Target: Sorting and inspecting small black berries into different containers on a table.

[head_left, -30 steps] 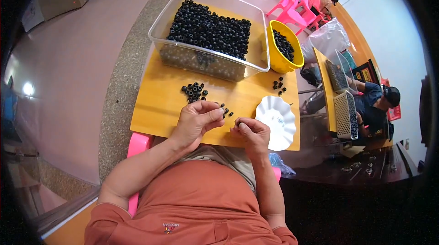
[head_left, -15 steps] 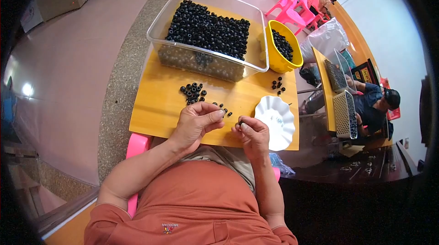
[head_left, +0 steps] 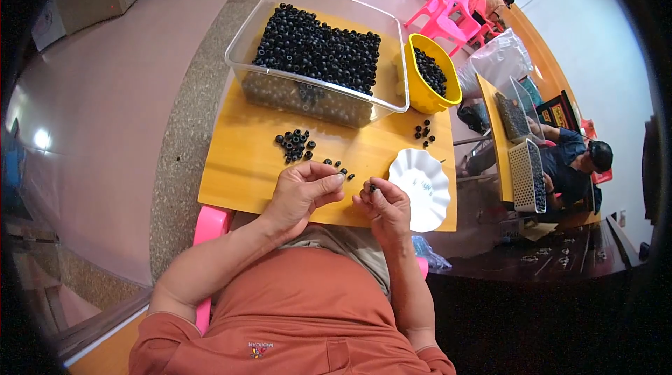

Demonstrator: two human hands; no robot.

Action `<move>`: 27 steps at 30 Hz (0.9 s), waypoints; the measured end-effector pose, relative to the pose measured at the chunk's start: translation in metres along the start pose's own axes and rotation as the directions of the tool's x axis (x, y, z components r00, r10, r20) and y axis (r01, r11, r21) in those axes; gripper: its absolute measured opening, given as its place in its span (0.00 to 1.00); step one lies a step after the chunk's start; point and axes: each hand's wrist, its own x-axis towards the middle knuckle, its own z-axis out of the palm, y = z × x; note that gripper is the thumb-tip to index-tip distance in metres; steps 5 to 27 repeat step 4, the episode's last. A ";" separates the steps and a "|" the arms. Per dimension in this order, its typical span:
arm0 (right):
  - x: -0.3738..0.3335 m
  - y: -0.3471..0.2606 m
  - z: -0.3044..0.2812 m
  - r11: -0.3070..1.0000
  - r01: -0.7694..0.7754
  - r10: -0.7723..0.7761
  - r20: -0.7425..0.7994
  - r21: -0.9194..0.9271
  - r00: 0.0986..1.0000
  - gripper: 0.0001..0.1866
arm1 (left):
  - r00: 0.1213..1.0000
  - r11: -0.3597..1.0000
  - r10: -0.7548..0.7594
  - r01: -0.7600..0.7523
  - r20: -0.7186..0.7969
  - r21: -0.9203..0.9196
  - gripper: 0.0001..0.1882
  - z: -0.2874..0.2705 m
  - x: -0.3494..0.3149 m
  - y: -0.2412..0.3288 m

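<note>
My left hand (head_left: 306, 193) is above the near part of the wooden table (head_left: 238, 165), thumb and forefinger pinched together. What lies between those fingertips, if anything, is too small to tell. Close by, my right hand (head_left: 388, 215) pinches a small black bead (head_left: 373, 188) between thumb and fingers. Several loose black parts (head_left: 337, 164) lie just beyond my left fingertips. Farther back is a small heap of round black beads with holes (head_left: 295, 145). A white scalloped plate (head_left: 439, 201) lies right of my right hand, with faint markings in its middle.
A large clear plastic bin (head_left: 315, 79) of black beads fills the table's far side. Beside it stands a yellow tub (head_left: 435, 105) with more beads, and a few loose parts (head_left: 424, 133) lie before it. At right, another person (head_left: 565, 165) sits by a white perforated basket (head_left: 523, 175).
My right hand has turned slightly, and the bead in its fingertips shows more plainly. My left hand stays almost in place.
</note>
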 end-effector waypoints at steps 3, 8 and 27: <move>0.000 0.000 -0.001 1.000 -0.006 0.006 0.016 0.028 1.000 0.13 | 1.000 1.000 -0.001 0.001 0.005 -0.003 0.05 -0.001 0.000 -0.001; 0.000 0.001 -0.002 1.000 -0.007 0.006 0.016 0.029 1.000 0.13 | 1.000 1.000 -0.002 0.002 0.004 0.003 0.05 -0.001 0.000 -0.001; 0.000 0.001 -0.002 1.000 -0.007 0.006 0.016 0.029 1.000 0.13 | 1.000 1.000 -0.002 0.002 0.004 0.003 0.05 -0.001 0.000 -0.001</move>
